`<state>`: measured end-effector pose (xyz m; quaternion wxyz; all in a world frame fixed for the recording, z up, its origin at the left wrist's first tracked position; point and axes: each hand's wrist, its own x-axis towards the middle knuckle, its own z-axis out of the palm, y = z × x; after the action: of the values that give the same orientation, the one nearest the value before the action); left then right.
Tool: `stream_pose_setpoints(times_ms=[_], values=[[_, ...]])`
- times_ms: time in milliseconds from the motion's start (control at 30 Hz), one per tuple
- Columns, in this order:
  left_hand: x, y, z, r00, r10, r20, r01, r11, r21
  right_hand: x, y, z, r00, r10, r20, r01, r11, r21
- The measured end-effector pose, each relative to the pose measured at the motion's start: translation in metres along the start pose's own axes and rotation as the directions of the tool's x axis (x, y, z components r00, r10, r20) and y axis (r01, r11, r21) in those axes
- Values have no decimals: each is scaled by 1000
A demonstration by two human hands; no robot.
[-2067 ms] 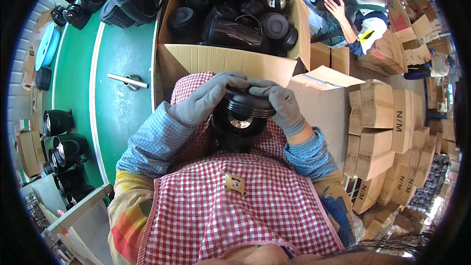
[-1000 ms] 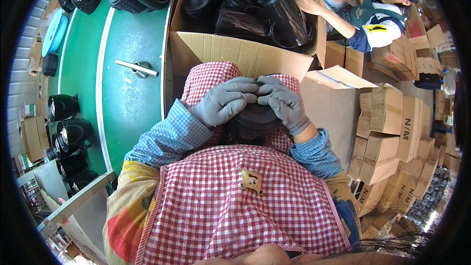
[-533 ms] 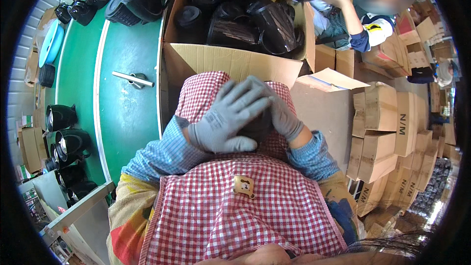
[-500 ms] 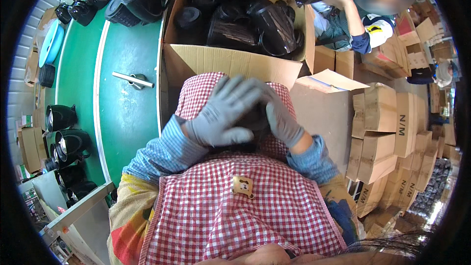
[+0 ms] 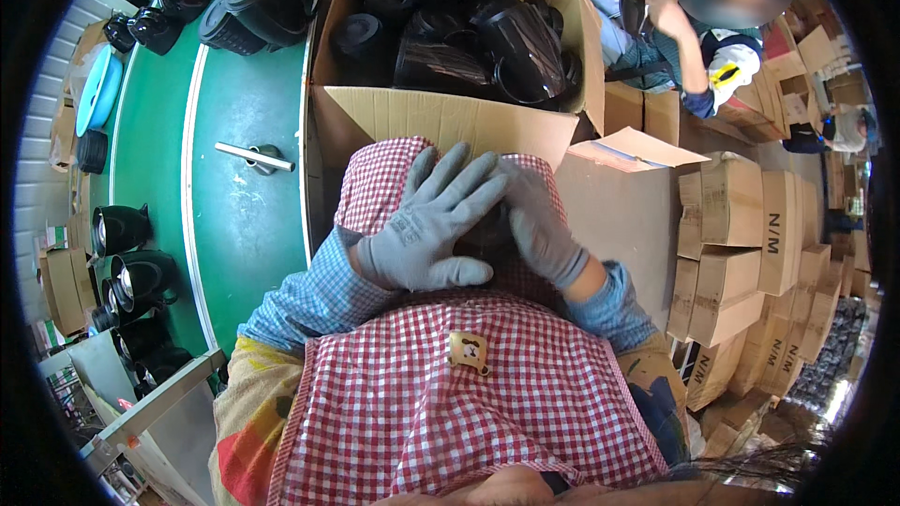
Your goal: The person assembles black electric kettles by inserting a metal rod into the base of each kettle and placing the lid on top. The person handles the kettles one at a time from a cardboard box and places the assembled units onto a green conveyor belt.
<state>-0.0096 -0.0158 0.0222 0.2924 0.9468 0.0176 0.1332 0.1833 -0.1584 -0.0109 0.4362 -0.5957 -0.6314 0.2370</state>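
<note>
My left hand (image 5: pixel 427 225), in a grey glove, lies spread over a dark object (image 5: pixel 487 239) in my lap, its fingers stretched out and apart. My right hand (image 5: pixel 544 234), gloved alike, curls around the object's right side, its fingertips meeting the left hand's and slightly blurred. Both hands cover most of the object; only a black patch shows between them, so its kind is hidden. Under it lies my red-and-white checked apron (image 5: pixel 441 394).
Ahead stands an open cardboard box (image 5: pixel 441 112) full of black vessels. A green workbench (image 5: pixel 248 262) on the left bears a metal tube piece (image 5: pixel 253 156) and black pots (image 5: pixel 141 276). A co-worker (image 5: pixel 703 47) handles a black vessel at far right; cartons (image 5: pixel 727 290) are stacked below.
My left hand's fingers have spread further apart, while my right hand has shifted slightly to the right and nearer. The co-worker has brought the black vessel down with both hands on it.
</note>
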Motion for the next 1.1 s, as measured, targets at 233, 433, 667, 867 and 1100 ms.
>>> stream_pose_setpoints(times_ms=[233,433,667,867,1100], values=[[-1,-15,4,995,-101,21,99,990,99,-11,-16,-7,993,-32,109,42,995,-94],[-4,-31,4,989,-135,56,123,975,183,-12,-12,-16,978,120,169,-104,989,-103],[35,-48,-5,882,-362,301,425,888,-178,13,-6,-39,930,11,367,185,849,-495],[91,-65,-12,790,-438,429,511,857,-66,48,-33,18,793,-277,542,466,850,-248],[71,-102,45,953,-141,267,190,967,-168,57,17,-15,808,-259,529,380,915,-133]])
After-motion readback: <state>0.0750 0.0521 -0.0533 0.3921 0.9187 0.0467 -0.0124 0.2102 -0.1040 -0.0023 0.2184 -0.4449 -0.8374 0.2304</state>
